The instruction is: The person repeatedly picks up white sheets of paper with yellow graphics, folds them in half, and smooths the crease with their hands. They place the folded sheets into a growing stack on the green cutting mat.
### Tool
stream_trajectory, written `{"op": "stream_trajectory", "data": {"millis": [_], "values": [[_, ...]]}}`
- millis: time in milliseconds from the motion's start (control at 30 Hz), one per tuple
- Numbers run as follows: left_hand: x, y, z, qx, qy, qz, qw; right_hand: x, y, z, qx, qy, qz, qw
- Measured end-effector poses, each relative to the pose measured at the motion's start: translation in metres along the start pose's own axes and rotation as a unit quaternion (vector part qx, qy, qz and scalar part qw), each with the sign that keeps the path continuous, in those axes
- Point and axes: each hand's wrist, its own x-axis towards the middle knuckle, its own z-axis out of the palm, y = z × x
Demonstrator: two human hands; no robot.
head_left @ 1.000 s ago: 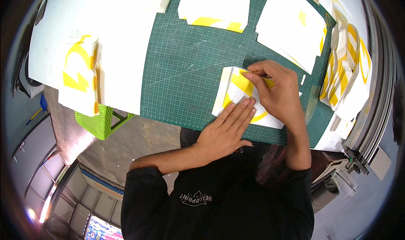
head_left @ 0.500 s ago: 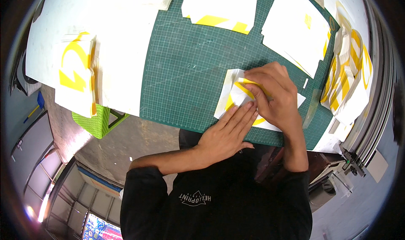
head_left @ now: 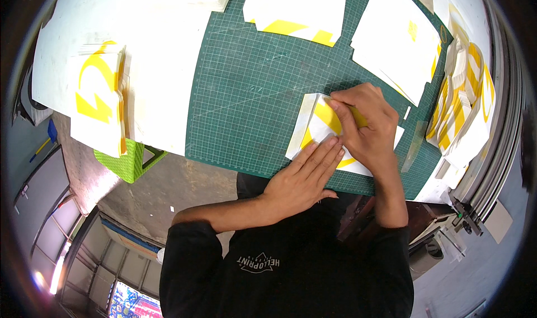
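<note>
Clock directions are centring on the folded sheet, with 12 o'clock pointing away from the person. Nearest, the left hand [head_left: 302, 172] is lying flat with fingers extended, grasping nothing; it is pressing on the near side of the yellow-and-white folded paper sheet [head_left: 327, 116], apparently to keep it from sliding. The right hand [head_left: 369, 119] is curling over from 3 o'clock, thumb and forefinger pinching the sheet's far edge, seemingly for control of the fold. The sheet is resting on the near right part of a green gridded cutting mat [head_left: 240, 105], which is probably protecting the white tabletop [head_left: 162, 66]. A transparent strip [head_left: 415, 142] is lying just past 3 o'clock, near the right forearm. A stack of printed pieces [head_left: 92, 105] is sitting at 9 o'clock, and a heaped pile [head_left: 461, 108] near 3. Farther off, flat paper blanks [head_left: 389, 44] are lying at 1 o'clock, others [head_left: 296, 10] between 11 and 12, perhaps for easy reach.
</note>
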Motion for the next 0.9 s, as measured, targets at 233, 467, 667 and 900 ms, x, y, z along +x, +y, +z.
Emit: {"op": "stream_trajectory", "data": {"millis": [233,467,667,900], "values": [[0.000,0.000,-0.001,-0.005,-0.006,0.004,1.000,-0.003,-0.007,0.010,-0.033,0.050,0.027,0.998],[0.000,0.001,0.000,-0.009,-0.005,0.000,1.000,-0.003,-0.007,0.011,-0.051,0.057,0.012,0.997],[0.000,0.002,-0.003,-0.033,-0.015,-0.002,0.999,-0.007,-0.004,0.017,-0.048,0.071,0.012,0.996],[0.003,0.002,-0.009,-0.083,0.047,-0.038,0.995,-0.006,-0.003,0.013,-0.103,0.046,0.021,0.993]]}}
